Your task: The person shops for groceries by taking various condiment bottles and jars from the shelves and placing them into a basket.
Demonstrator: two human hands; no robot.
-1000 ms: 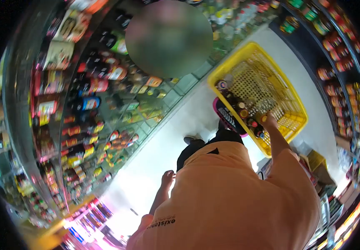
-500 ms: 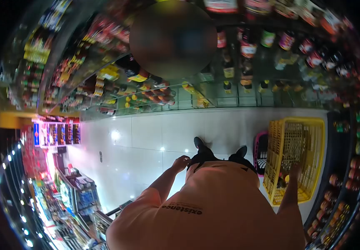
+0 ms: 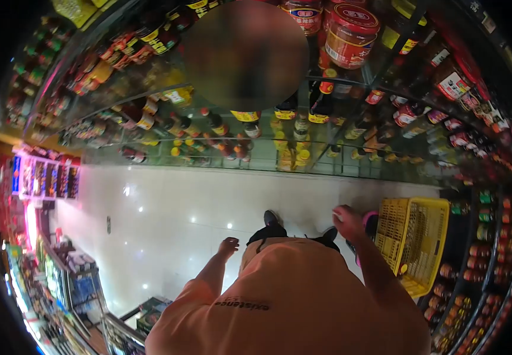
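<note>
My left hand (image 3: 229, 245) hangs over the white floor at the left of my body, its fingers loosely bent and nothing in them. My right hand (image 3: 347, 221) is raised in front of my right side, left of the yellow basket (image 3: 435, 236) and apart from it. Its fingers are slightly apart, and no item shows in them. A small yellow-topped item (image 3: 403, 269) lies low in the basket. Ahead, the glass shelves hold bottles and a large red-lidded jar (image 3: 351, 36).
A pink-edged basket (image 3: 371, 223) stands partly behind my right forearm. Jars line a dark rack (image 3: 479, 260) at the right. A lit pink display (image 3: 46, 177) and a counter (image 3: 81, 278) stand at the left. My shoe (image 3: 271, 217) is on the floor.
My right hand has come out of the yellow basket and moved left and forward. My left hand has moved left and slightly down in view. The shelves appear closer.
</note>
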